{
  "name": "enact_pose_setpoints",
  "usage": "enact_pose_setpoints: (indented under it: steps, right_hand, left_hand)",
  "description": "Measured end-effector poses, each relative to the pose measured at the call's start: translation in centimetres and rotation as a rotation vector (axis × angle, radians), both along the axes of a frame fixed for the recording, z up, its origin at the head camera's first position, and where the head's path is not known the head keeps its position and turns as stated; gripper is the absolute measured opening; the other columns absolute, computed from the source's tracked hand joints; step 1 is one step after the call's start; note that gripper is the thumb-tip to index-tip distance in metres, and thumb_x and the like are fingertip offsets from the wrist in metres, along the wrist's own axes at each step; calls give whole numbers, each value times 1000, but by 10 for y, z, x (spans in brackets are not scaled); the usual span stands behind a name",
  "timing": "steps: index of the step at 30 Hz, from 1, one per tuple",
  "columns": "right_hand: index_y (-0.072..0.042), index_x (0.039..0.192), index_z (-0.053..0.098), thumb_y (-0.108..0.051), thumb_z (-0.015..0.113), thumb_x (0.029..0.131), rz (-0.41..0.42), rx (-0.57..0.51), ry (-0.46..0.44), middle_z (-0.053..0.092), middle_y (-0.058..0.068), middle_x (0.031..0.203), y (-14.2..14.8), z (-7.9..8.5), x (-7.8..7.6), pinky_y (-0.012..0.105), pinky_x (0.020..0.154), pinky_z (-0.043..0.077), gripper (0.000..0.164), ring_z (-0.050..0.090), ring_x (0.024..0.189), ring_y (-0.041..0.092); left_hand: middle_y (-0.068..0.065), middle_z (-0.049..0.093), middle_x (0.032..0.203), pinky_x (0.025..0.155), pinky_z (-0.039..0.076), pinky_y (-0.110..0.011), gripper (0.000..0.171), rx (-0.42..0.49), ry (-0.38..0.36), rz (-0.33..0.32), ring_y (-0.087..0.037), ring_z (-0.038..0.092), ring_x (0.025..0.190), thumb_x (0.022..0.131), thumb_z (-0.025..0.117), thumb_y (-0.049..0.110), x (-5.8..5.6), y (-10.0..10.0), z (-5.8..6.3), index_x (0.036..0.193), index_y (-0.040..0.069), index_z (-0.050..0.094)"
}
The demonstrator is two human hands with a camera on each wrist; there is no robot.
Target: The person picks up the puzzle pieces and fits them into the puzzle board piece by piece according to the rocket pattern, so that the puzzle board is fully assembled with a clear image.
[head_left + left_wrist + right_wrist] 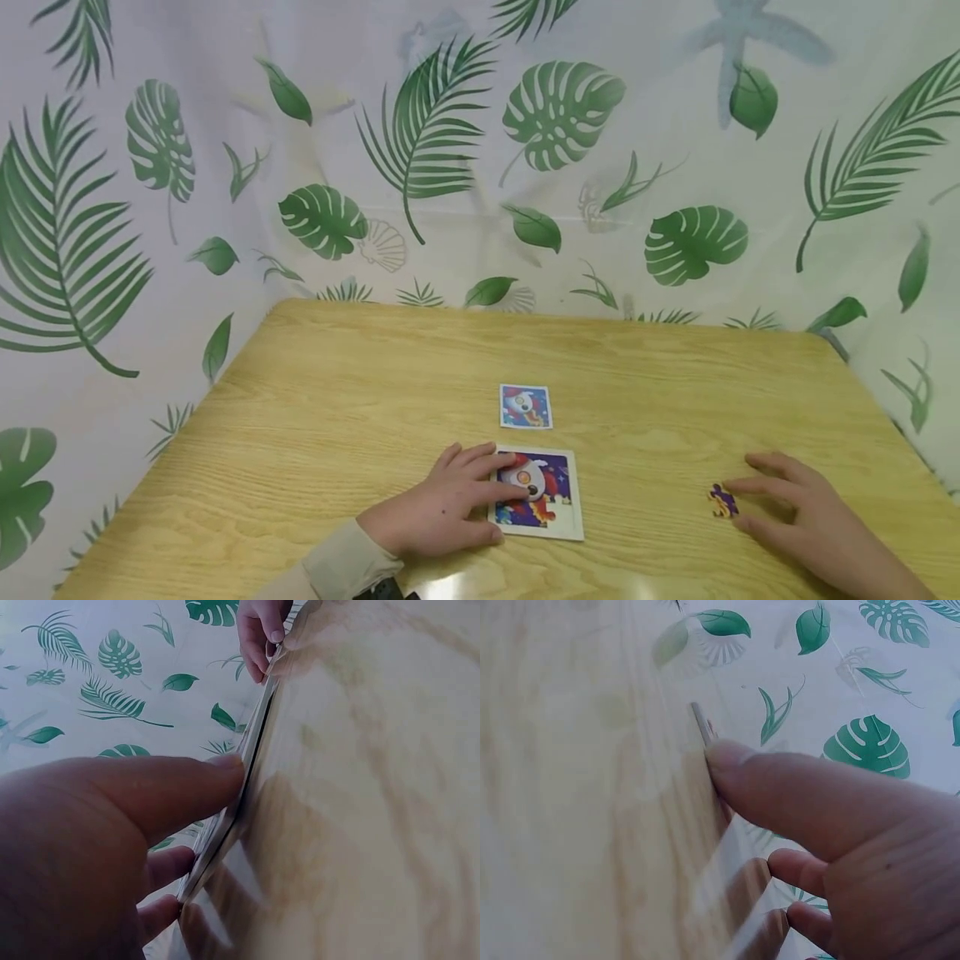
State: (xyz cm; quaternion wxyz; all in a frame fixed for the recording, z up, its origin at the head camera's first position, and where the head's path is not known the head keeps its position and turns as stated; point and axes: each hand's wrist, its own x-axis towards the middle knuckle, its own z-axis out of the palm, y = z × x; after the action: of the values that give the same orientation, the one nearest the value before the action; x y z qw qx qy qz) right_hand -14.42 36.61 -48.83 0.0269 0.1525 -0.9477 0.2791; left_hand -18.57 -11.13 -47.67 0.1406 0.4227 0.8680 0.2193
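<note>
A square jigsaw puzzle board (pixel 579 500) with a pale frame lies on the table, showing a white-and-red cartoon figure on purple. At its lower right is a pale gap without picture. My left hand (pixel 457 504) rests on the board's left side, index and middle fingers stretched over the picture. Its thumb touches the board's edge in the left wrist view. Off to the right, my right hand (pixel 798 508) pinches a purple-and-orange puzzle piece (pixel 722 502) by its edge between thumb and index finger, low at the tabletop. In the right wrist view the thumb mostly hides the piece (pixel 699 716).
Beyond the board lies a small picture card (pixel 527 407) with a similar figure. The wooden table (pixel 360 375) reaches back to a leaf-patterned white curtain (pixel 450 167), which also hangs along both sides.
</note>
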Motion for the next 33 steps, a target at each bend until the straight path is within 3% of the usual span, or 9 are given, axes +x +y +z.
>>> enact_pose_setpoints:
  steps: [7,10,12,14,23,33]
  right_hand:
    - [-21,112,76,-24,76,92,5,-12,17,52,17,141,-2,-1,-2,69,96,33,20,37,130,47]
    - [-24,111,76,-26,75,93,-4,3,26,54,12,140,-4,-1,-1,38,111,29,18,39,129,42]
    - [-25,110,75,-28,75,93,-13,14,27,56,9,138,-6,-1,0,15,104,22,17,41,128,37]
    - [-26,109,75,-30,75,93,-20,21,29,57,7,136,-10,0,1,4,91,19,17,42,125,33]
    - [-34,106,72,-35,78,90,-21,-32,64,59,1,130,-44,4,4,9,92,27,17,45,119,8]
    - [-39,103,69,-31,81,88,53,-115,111,61,-6,124,-94,0,4,6,96,29,21,53,115,11]
  left_hand:
    - [8,20,167,117,6,-66,54,6,6,-1,-28,11,154,99,59,45,0,-1,2,152,35,48]
    - [7,21,167,117,6,-66,54,10,-2,-1,-28,11,154,99,59,45,0,-1,2,152,35,48]
    - [7,21,167,117,6,-67,54,11,-4,-2,-28,11,154,99,58,45,0,-1,2,152,35,48]
    - [7,21,166,117,6,-67,54,11,-1,-4,-28,11,154,99,58,45,0,0,2,151,35,49]
    - [7,21,167,116,7,-67,53,7,12,-12,-29,12,153,100,58,45,0,0,3,152,36,48]
    - [6,21,167,116,7,-67,54,-4,18,-10,-29,12,153,100,57,45,1,1,4,152,35,48]
